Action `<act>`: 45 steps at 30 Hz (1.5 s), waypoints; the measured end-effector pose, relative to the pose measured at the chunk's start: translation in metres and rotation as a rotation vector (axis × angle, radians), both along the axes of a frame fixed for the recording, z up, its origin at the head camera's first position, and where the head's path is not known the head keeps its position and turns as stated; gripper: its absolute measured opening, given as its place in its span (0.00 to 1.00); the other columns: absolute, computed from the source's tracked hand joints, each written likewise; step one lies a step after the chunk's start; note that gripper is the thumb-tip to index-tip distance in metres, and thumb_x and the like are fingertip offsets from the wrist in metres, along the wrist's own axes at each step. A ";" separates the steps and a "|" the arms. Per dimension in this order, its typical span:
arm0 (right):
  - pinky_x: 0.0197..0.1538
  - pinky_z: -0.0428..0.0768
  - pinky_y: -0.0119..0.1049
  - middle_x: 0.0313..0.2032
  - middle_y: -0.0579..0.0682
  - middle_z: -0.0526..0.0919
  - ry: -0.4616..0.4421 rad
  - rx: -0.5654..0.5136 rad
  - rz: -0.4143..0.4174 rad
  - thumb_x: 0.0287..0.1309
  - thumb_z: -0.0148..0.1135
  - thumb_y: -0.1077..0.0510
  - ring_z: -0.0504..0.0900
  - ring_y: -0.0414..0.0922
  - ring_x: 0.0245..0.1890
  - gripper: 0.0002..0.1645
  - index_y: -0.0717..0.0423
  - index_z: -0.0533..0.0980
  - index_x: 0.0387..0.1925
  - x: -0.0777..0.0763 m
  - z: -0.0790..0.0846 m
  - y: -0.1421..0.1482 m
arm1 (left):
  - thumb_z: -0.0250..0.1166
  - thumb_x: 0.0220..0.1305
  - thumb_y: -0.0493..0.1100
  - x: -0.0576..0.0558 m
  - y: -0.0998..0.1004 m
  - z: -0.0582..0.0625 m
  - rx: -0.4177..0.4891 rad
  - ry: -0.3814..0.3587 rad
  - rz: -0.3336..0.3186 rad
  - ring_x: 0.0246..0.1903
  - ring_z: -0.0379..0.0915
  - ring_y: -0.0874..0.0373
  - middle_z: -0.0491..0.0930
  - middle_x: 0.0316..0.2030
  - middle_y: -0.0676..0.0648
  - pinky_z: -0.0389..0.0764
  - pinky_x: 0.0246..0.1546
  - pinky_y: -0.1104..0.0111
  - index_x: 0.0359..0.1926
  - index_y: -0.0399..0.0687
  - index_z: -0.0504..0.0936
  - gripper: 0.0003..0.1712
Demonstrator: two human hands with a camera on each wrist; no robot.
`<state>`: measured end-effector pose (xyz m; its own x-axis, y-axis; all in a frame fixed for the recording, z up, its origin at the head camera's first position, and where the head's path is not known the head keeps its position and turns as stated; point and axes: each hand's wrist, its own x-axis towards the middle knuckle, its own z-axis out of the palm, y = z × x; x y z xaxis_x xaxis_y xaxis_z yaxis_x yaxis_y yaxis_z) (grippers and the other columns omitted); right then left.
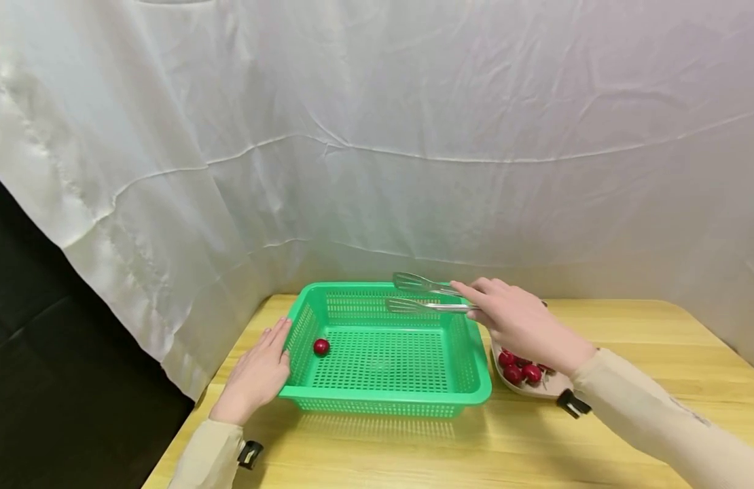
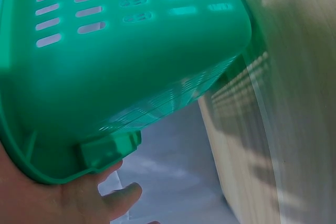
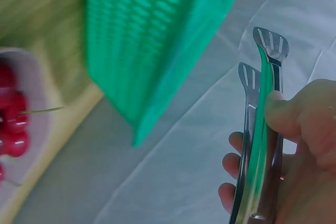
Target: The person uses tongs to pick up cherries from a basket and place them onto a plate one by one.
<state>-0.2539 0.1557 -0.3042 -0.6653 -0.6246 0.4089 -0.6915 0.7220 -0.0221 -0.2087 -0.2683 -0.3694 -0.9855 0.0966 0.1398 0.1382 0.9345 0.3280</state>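
Note:
A green perforated plastic basket [image 1: 383,394] stands on the table, with one cherry [image 1: 321,347] inside near its left wall. My left hand [image 1: 257,370] rests along the basket's left rim, fingers extended; the left wrist view shows fingertips [image 2: 126,198] beside the rim's outer edge. Metal tongs [image 3: 273,72] with slotted ends are gripped in my right hand [image 1: 514,316], thumb on one arm and fingers round the other. Their two ends are spread apart over the basket's far right part, with nothing between them.
Right of the basket, partly under my right forearm, a pale plate [image 1: 554,387] holds several cherries [image 1: 532,374], some with stems. The wooden table [image 1: 627,339] ends at a white cloth backdrop [image 1: 414,136]. Dark material [image 1: 59,339] hangs at the left.

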 end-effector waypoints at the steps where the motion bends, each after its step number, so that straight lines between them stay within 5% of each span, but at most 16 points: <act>1: 0.35 0.79 0.41 0.51 0.50 0.79 0.003 0.008 0.007 0.66 0.62 0.57 0.79 0.48 0.44 0.34 0.51 0.65 0.72 -0.003 0.003 -0.006 | 0.42 0.75 0.42 0.000 0.000 0.000 -0.001 0.001 0.000 0.73 0.43 0.36 0.45 0.76 0.41 0.50 0.67 0.38 0.77 0.41 0.49 0.33; 15: 0.25 0.73 0.33 0.40 0.47 0.77 -0.041 0.181 0.082 0.65 0.63 0.55 0.74 0.44 0.35 0.32 0.52 0.69 0.69 -0.031 0.029 -0.084 | 0.43 0.74 0.41 0.001 0.003 -0.001 0.001 0.018 0.006 0.72 0.44 0.36 0.47 0.76 0.41 0.52 0.67 0.39 0.77 0.40 0.51 0.33; 20: 0.25 0.72 0.32 0.35 0.45 0.75 -0.096 0.240 0.109 0.65 0.64 0.55 0.74 0.44 0.34 0.30 0.52 0.71 0.68 -0.041 0.016 -0.108 | 0.43 0.74 0.42 0.000 0.003 -0.003 0.006 0.012 0.001 0.72 0.44 0.36 0.47 0.76 0.41 0.52 0.67 0.38 0.77 0.40 0.51 0.33; 31: 0.32 0.77 0.34 0.45 0.47 0.78 -0.269 0.312 0.124 0.68 0.60 0.54 0.77 0.45 0.47 0.29 0.49 0.69 0.69 -0.054 -0.018 -0.149 | 0.43 0.75 0.41 0.003 0.003 -0.003 0.004 0.016 0.008 0.73 0.43 0.37 0.46 0.76 0.41 0.51 0.68 0.40 0.77 0.41 0.51 0.32; 45: 0.42 0.85 0.43 0.60 0.55 0.78 -0.231 0.280 0.078 0.65 0.63 0.56 0.76 0.51 0.60 0.27 0.46 0.74 0.65 -0.050 -0.057 -0.165 | 0.44 0.75 0.41 0.007 0.006 -0.004 -0.014 0.031 -0.007 0.72 0.45 0.37 0.47 0.76 0.42 0.53 0.67 0.39 0.77 0.41 0.51 0.32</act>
